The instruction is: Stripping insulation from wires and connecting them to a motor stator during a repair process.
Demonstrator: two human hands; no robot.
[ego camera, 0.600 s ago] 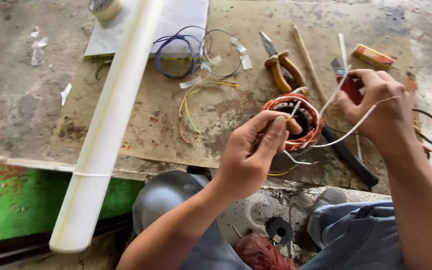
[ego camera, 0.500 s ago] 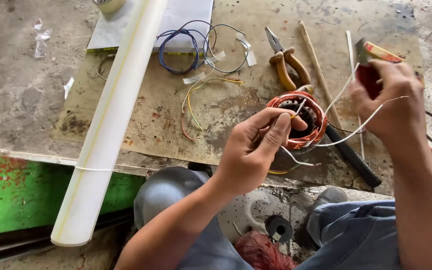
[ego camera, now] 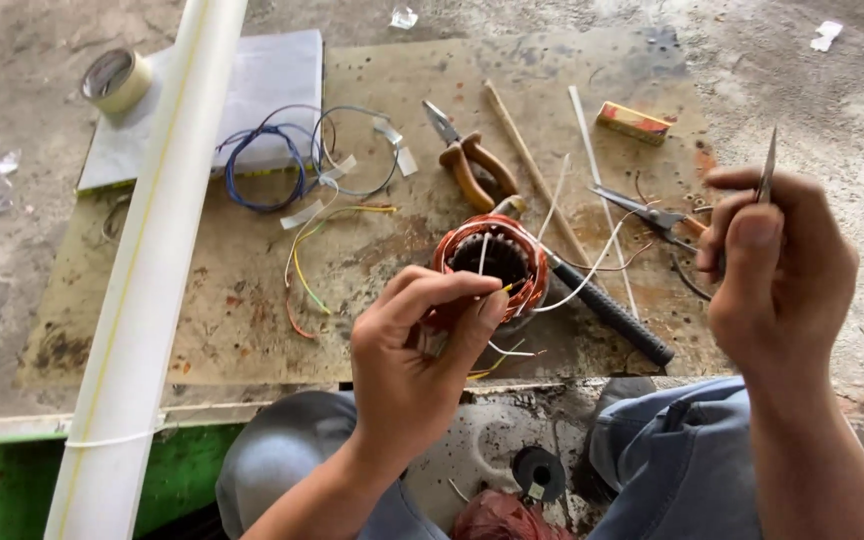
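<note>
A round motor stator (ego camera: 492, 262) wound with copper wire lies on a stained board (ego camera: 252, 320). My left hand (ego camera: 412, 370) sits just in front of it, thumb and forefinger pinched on a thin lead wire at the winding's near edge. Out to the right, my right hand (ego camera: 777, 270) is raised and closed on a thin metal needle (ego camera: 769, 165) that points up. A white cord (ego camera: 592, 265) runs from the stator toward that hand.
Orange-handled pliers (ego camera: 467, 160), a wooden stick (ego camera: 532, 165), a black-handled tool (ego camera: 612, 315), small snips (ego camera: 652, 212) and a red-yellow box (ego camera: 634, 122) lie around the stator. Blue wire coil (ego camera: 262, 165), tape roll (ego camera: 117, 80) and a long white pipe (ego camera: 152, 280) lie left.
My right hand has pulled away to the right and upward with the needle, drawing the white cord out from the stator. My left hand stays pinched at the winding.
</note>
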